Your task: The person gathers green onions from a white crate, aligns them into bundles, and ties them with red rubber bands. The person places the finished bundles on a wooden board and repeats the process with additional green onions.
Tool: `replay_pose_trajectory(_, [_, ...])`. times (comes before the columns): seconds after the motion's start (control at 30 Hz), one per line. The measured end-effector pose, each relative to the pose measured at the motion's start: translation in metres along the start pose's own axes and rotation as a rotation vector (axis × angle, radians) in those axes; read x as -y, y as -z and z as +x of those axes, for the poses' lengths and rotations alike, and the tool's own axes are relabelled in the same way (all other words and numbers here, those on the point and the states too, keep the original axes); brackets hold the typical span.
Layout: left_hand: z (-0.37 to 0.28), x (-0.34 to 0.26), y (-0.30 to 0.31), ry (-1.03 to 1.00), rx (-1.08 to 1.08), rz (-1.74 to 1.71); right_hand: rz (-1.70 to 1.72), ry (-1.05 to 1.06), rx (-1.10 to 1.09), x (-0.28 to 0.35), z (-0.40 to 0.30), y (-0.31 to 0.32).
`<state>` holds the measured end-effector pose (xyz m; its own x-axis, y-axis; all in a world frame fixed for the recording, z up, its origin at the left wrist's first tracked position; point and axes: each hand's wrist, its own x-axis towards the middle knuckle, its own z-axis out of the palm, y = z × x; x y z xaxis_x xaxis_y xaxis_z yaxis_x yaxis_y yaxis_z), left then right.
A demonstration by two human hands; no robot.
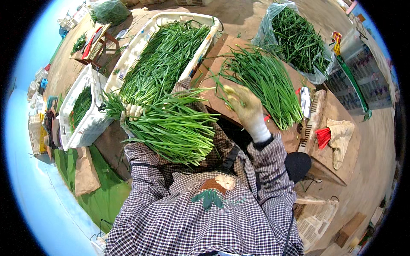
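My left hand [132, 112], in a pale knit glove, is closed around a large bunch of garlic chives [173, 131]. The bunch lies sideways over my lap, cut stem ends towards the right and leaf tips past the hand on the left. My right hand [245, 104], gloved too, is raised with bent fingers over a brown board [213, 89]. A few loose chive blades [219, 81] meet its fingertips; whether they are gripped is unclear. Just right of it, a pile of chives [266, 83] rests on the board, stem ends towards me.
A white plastic crate [112, 76] full of chives stands ahead, with a smaller white crate [81, 128] at left. Beyond the board is a clear plastic bag [269, 24] of greens. Red strips [323, 137] and a beige cloth [341, 137] lie at right, near a plastic rack [315, 118].
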<state>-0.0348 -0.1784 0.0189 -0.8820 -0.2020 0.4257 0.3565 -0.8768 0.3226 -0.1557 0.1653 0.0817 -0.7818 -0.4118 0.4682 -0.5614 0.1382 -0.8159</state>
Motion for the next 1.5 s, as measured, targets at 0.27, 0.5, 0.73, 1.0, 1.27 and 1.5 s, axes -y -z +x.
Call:
replay_pose_trajectory(0.27, [0.015,0.012,0.004,0.055,0.062,-0.015,-0.305,-0.262,0.625,-0.089,0.040,-0.067])
replay_pose_trajectory(0.5, [0.015,0.004,0.007,0.059,0.107,-0.037,0.104,-0.542,0.439,-0.084,-0.005,-0.077])
replay_pose_trajectory(0.73, [0.014,-0.007,0.009,0.092,0.220,-0.010,0.419,-0.752,0.542,-0.031,-0.070,-0.021])
replay_pose_trajectory(1.0, [0.028,-0.003,0.013,0.124,0.281,-0.064,-0.876,-0.518,0.769,-0.040,-0.110,0.023])
replay_pose_trajectory(1.27, [0.037,0.011,0.002,0.126,0.204,-0.049,0.881,-0.723,0.709,-0.059,-0.031,-0.031])
replay_pose_trajectory(1.5, [0.071,0.032,-0.058,-0.031,-0.764,0.915,0.341,-0.465,0.848,-0.025,-0.009,-0.044])
